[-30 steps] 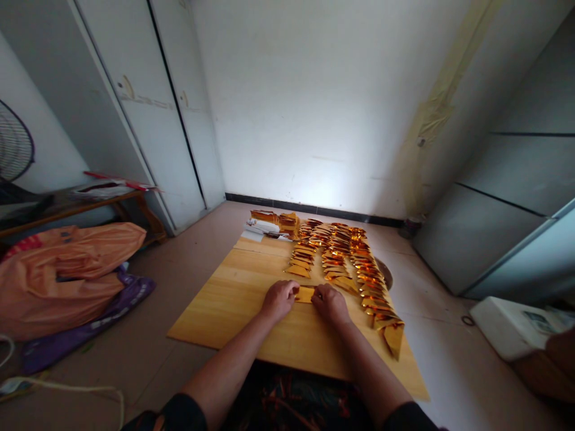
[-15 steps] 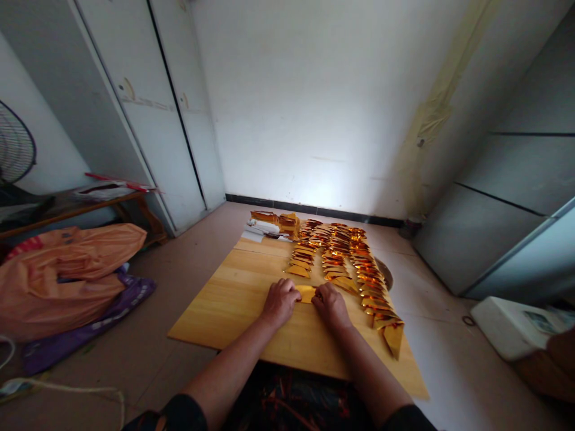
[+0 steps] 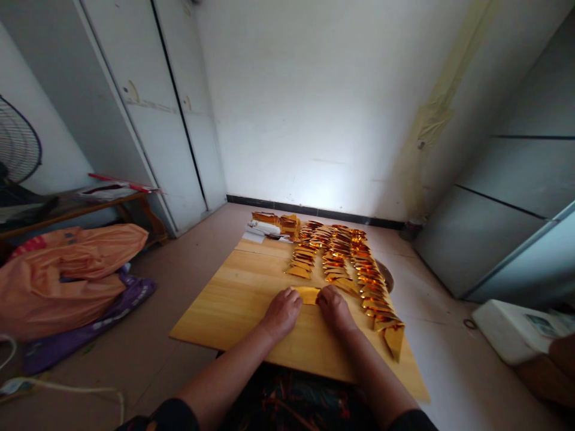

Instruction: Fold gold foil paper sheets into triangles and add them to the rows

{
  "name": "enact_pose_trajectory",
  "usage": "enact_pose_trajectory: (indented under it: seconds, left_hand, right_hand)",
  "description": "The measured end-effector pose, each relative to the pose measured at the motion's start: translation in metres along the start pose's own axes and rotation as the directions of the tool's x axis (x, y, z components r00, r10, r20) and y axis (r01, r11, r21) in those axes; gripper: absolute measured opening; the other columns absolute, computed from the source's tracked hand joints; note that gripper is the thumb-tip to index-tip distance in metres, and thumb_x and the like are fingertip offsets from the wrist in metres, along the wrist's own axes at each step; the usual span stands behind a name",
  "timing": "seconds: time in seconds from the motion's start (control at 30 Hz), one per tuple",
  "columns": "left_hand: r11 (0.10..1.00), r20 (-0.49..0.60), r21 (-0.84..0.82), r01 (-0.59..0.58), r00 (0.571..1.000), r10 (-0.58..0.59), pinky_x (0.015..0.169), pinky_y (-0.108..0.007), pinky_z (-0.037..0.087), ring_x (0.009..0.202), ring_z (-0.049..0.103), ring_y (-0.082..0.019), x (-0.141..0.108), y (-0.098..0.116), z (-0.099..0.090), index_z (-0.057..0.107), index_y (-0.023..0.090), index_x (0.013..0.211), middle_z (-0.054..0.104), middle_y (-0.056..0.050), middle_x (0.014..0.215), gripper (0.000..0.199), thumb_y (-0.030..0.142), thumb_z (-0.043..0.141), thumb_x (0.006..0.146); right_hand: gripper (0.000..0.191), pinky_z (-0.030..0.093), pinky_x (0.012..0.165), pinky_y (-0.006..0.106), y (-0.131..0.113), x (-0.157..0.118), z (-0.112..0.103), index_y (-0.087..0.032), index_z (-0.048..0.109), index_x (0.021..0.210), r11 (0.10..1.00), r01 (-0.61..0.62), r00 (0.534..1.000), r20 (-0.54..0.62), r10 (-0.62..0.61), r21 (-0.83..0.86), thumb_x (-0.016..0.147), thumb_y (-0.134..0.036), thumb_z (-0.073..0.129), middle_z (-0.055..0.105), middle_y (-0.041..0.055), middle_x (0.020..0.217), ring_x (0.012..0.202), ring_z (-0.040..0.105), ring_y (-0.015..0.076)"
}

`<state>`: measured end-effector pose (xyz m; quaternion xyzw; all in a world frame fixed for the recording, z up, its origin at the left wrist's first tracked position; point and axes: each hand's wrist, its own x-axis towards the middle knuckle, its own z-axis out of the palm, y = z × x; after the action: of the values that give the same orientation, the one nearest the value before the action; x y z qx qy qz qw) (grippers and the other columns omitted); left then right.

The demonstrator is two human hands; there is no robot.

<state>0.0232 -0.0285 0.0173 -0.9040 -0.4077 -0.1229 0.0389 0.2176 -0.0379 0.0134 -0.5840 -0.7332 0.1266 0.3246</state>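
A small gold foil piece (image 3: 307,295) lies between my two hands, near the middle of the wooden board (image 3: 233,299). My left hand (image 3: 283,311) is closed on its left end, fingers curled. At the right end my right hand (image 3: 335,306) pinches the same piece. Rows of folded gold foil pieces (image 3: 371,287) stand on the board beyond and to the right of my hands. One larger folded piece (image 3: 394,342) sits at the near end of the right row.
Foil stacks (image 3: 288,225) and a white wrapper (image 3: 263,227) lie at the board's far left corner. An orange bag (image 3: 67,269) and purple bag (image 3: 94,329) are on the floor at left. A white box (image 3: 512,332) stands at right.
My left hand has shifted slightly down and its fingers sit a little differently on the foil. My right hand has moved slightly right and down. The foil rows look the same.
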Motion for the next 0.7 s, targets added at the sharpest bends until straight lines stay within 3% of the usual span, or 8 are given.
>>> enact_pose_trajectory:
  seconds: [0.17, 0.3, 0.37, 0.7]
  left_hand:
    - [1.000, -0.003, -0.004, 0.028, 1.000, -0.028, 0.079, -0.031, 0.045, 0.091, 0.055, -0.020, -0.002, 0.004, -0.002, 0.065, 0.016, 0.091, 0.063, -0.006, 0.093, 0.021, 0.017, 0.044, 0.092]
    - [0.999, -0.019, -0.007, 0.034, 0.999, -0.034, 0.077, -0.032, 0.046, 0.089, 0.056, -0.021, -0.003, 0.005, -0.002, 0.066, 0.015, 0.090, 0.063, -0.007, 0.089, 0.021, 0.017, 0.045, 0.092]
    - [1.000, -0.050, -0.008, 0.030, 0.998, -0.031, 0.076, -0.032, 0.046, 0.087, 0.056, -0.021, -0.004, 0.004, -0.001, 0.065, 0.015, 0.090, 0.062, -0.007, 0.087, 0.021, 0.016, 0.044, 0.092]
    - [0.999, -0.136, 0.023, -0.029, 0.990, 0.032, 0.074, -0.034, 0.045, 0.083, 0.055, -0.020, -0.014, 0.001, 0.001, 0.065, 0.018, 0.093, 0.060, -0.007, 0.084, 0.019, 0.017, 0.047, 0.091]
  right_hand:
    - [0.014, 0.041, 0.072, 0.021, -0.015, 0.004, -0.001, -0.018, 0.062, 0.078, 1.000, -0.016, 1.000, -0.003, 0.016, -0.023, 0.080, -0.012, 0.050, 0.061, 0.0038, 0.084, 0.077, 0.057, 0.0139]
    - [0.008, 0.036, 0.063, 0.022, -0.032, 0.007, 0.009, -0.019, 0.063, 0.075, 0.965, -0.200, 0.972, 0.089, 0.217, -0.168, 0.077, -0.017, 0.056, 0.063, 0.0024, 0.082, 0.071, 0.057, 0.0136]
    - [0.009, 0.034, 0.063, 0.023, -0.036, 0.009, 0.012, -0.020, 0.064, 0.077, 0.943, -0.235, 0.958, 0.106, 0.265, -0.235, 0.077, -0.018, 0.055, 0.065, 0.0029, 0.084, 0.074, 0.058, 0.0143]
    - [0.010, 0.031, 0.062, 0.024, -0.044, 0.011, 0.008, -0.020, 0.064, 0.080, 0.917, -0.272, 0.937, 0.138, 0.321, -0.291, 0.082, -0.023, 0.055, 0.066, 0.0037, 0.087, 0.076, 0.059, 0.0148]
